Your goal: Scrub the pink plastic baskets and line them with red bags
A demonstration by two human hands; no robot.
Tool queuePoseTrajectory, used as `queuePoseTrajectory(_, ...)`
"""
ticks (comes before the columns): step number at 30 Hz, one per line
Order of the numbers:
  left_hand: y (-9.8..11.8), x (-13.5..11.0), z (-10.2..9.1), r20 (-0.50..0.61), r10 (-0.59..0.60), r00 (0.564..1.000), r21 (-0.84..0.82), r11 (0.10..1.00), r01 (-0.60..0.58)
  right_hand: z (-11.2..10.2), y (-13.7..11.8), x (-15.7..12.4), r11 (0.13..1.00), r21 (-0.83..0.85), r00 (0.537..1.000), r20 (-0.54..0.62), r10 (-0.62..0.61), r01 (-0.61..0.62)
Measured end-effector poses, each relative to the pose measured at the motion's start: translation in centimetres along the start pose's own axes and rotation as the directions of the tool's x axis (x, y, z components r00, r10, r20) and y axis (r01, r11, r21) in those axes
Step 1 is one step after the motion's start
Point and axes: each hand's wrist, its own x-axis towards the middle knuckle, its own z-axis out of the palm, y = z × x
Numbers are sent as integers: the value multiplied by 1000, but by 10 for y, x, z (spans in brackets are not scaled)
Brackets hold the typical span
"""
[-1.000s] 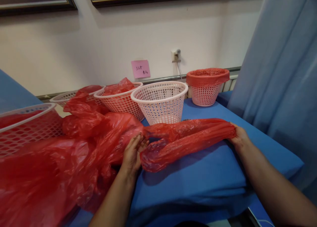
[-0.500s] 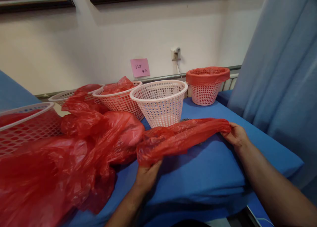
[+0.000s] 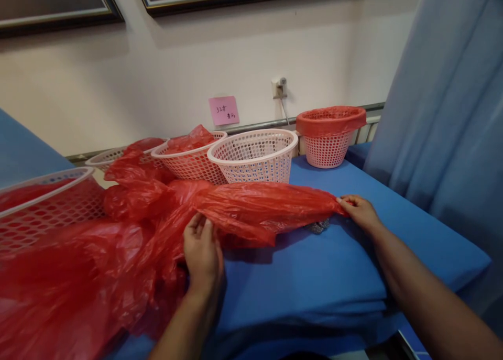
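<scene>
Head view: red bag (image 3: 271, 208) stretched out in front of a white basket (image 3: 255, 166), right hand (image 3: 359, 210) clamped on its end.
Taking the middle of the view as the clock's centre, the bag lies just below it at 6 o'clock, above the blue cloth (image 3: 298, 281). The right hand, between 3 and 4 o'clock, has thumb and fingers together on the bag's narrow end. The left hand (image 3: 202, 250), at 7 o'clock, has its fingertips at the bag's near edge; I cannot tell whether they pinch it. The bag's left end meets a red heap (image 3: 86, 276) at 8 o'clock. A grey clump (image 3: 319, 226) shows partly under the bag at 4 o'clock; a lined basket (image 3: 328, 149) stands at 2 o'clock.
</scene>
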Motion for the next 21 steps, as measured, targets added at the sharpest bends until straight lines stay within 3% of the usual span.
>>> queuePoseTrajectory(2, -14, -21, -11, 100, 266, 959, 234, 930, -283, -3, 2, 1, 996, -85, 996, -85, -14, 7)
queuePoseTrajectory(4, -24, -41, -20, 368, 416, 831, 395, 740, -545, -6, 3, 0, 987, -160, 990, -142, -17, -6)
queuePoseTrajectory(6, -31, -54, -24, 630, 383, 676, 464, 513, -722, -8, 5, -2, 975, -220, 987, -161, -15, -21)
queuePoseTrajectory(7, -34, -57, -24, 711, 320, 627, 488, 418, -766, -8, 6, -2, 968, -251, 986, -165, -14, -28)
queuePoseTrajectory(8, -36, -57, -22, 754, 253, 606, 514, 346, -785, -8, 6, -2, 958, -284, 985, -174, -17, -34)
queuePoseTrajectory(11, -41, -48, -10, 757, 186, 626, 578, 257, -775, -8, 3, -1, 921, -388, 965, -248, -82, -22)
queuePoseTrajectory(13, -43, -38, 0, 748, 220, 626, 571, 268, -776, -6, -5, -5, 899, -438, 936, -309, -170, 19)
queuePoseTrajectory(15, -42, -28, 8, 747, 240, 620, 549, 304, -779, -1, -17, -17, 863, -482, 894, -306, -326, 150)
queuePoseTrajectory(17, -42, -23, 14, 742, 232, 628, 540, 346, -767, 10, -30, -37, 733, -540, 810, -151, -567, 413)
queuePoseTrajectory(19, -44, -22, 15, 731, 232, 641, 539, 379, -752, 26, -40, -60, 479, -552, 651, 161, -742, 682)
queuePoseTrajectory(21, -50, -25, 12, 725, 242, 645, 537, 389, -749, 43, -46, -80, 253, -510, 510, 464, -724, 822)
